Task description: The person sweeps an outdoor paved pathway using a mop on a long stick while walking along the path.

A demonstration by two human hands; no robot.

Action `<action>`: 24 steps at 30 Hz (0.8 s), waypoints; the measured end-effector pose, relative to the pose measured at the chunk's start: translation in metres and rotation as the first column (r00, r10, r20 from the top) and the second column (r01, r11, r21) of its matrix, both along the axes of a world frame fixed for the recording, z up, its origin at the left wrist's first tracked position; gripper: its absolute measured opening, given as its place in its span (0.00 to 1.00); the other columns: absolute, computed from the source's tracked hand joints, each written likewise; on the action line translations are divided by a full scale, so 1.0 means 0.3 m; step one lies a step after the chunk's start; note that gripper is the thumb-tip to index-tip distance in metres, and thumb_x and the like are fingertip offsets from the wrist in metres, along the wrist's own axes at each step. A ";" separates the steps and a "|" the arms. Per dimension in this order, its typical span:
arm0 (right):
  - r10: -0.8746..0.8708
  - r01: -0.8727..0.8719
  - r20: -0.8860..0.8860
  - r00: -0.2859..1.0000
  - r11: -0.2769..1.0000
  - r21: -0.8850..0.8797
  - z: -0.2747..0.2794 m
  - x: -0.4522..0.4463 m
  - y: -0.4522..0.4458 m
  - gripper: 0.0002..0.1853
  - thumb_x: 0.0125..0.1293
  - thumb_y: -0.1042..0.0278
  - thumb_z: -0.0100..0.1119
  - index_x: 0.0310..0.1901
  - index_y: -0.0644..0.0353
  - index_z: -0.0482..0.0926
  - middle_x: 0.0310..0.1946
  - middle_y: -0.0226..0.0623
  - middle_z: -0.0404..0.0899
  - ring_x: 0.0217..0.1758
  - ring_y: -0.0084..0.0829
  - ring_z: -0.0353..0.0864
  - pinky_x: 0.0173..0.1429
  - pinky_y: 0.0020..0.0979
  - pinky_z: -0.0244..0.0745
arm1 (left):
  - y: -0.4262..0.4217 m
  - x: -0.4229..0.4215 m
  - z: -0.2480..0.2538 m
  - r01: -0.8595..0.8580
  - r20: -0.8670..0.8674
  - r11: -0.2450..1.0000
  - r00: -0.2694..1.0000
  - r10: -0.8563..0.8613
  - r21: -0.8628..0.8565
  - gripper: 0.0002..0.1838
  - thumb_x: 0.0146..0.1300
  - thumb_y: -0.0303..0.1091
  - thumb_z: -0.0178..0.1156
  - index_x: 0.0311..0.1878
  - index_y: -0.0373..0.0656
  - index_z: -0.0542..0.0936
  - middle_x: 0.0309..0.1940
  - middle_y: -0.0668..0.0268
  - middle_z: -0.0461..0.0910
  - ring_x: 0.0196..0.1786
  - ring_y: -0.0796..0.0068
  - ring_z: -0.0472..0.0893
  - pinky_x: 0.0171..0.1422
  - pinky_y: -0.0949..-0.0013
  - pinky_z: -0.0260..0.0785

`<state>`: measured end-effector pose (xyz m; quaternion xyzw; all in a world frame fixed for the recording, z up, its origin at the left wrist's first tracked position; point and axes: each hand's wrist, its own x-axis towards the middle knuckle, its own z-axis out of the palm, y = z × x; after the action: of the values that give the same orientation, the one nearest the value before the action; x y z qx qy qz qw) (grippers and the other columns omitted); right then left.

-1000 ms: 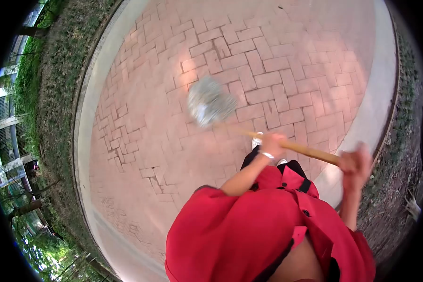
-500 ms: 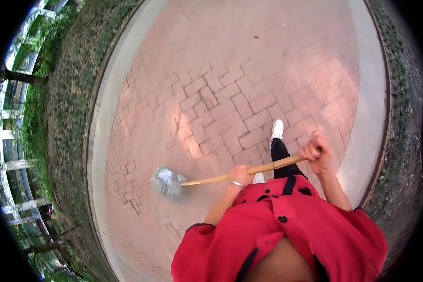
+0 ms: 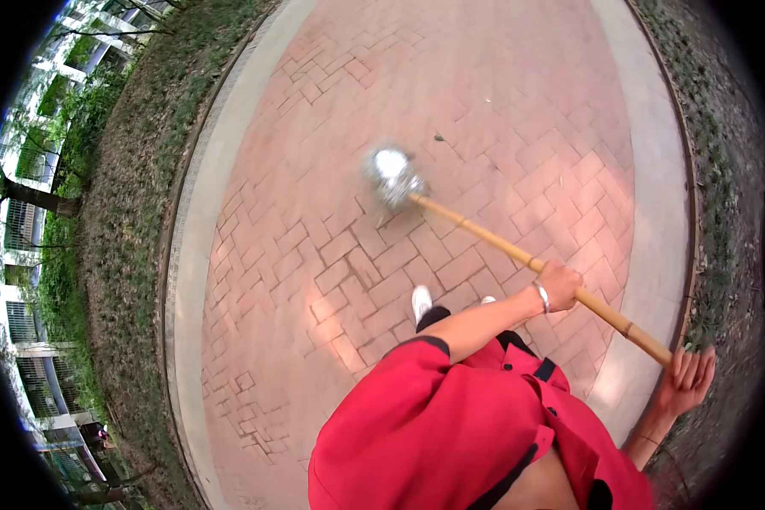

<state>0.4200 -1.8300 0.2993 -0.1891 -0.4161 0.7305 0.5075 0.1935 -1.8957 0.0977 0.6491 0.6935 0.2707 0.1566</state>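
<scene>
A broom with a long bamboo handle [image 3: 476,231] slants across the path from upper left to lower right. Its grey, bristly head [image 3: 393,180] is blurred, with a bright patch on it, out in front of my feet. My left hand [image 3: 561,286], with a pale band at the wrist, is wrapped round the middle of the handle. Farther right, my right hand [image 3: 693,380] grips near the handle's end. A small dark leaf [image 3: 439,138] lies on the bricks just beyond the head.
Reddish paving bricks [image 3: 314,153] form the path, with pale concrete borders [image 3: 191,255] on both sides. Low plants and leaf litter [image 3: 123,255] lie beyond the left edge, with a tree trunk [image 3: 42,198] and a building behind. My white shoe [image 3: 422,299] is on the bricks.
The broom head has swung from the left of my feet to the front and right. Both hands have moved right, still round the handle. The ground has shifted as I moved forward.
</scene>
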 end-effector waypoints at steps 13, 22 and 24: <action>-0.116 0.117 0.388 0.914 0.993 0.021 -0.312 -0.929 -0.142 0.17 0.66 0.63 0.40 0.19 0.50 0.54 0.07 0.20 0.44 0.10 0.17 0.43 0.28 0.25 0.57 | 0.103 -0.767 -0.428 -0.148 0.133 0.989 0.981 0.144 0.017 0.02 0.37 0.32 0.61 0.18 0.51 0.78 0.21 0.64 0.77 0.32 0.62 0.77 0.39 0.62 0.66; 0.455 -0.295 0.422 0.784 0.872 -0.391 -0.468 -1.231 -0.338 0.17 0.66 0.63 0.47 0.19 0.51 0.58 0.10 0.23 0.55 0.12 0.18 0.53 0.20 0.24 0.56 | -0.774 -0.869 -0.450 -0.609 0.186 0.770 0.748 0.637 -0.191 0.11 0.42 0.41 0.60 0.15 0.47 0.73 0.16 0.58 0.72 0.22 0.51 0.72 0.26 0.54 0.61; 0.626 -0.351 0.450 0.636 0.755 -0.554 -0.594 -1.350 -0.496 0.14 0.65 0.64 0.49 0.21 0.54 0.64 0.11 0.25 0.61 0.13 0.19 0.59 0.22 0.25 0.61 | -1.023 -0.828 -0.473 -0.618 -0.001 0.599 0.696 0.718 -0.509 0.11 0.45 0.45 0.59 0.20 0.48 0.77 0.19 0.58 0.74 0.26 0.55 0.76 0.32 0.56 0.68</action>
<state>0.0149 -1.9788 0.1213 -0.3946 -0.4271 0.8106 0.0683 -0.0548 -2.2025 -0.0442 0.2497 0.9099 0.1972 0.2662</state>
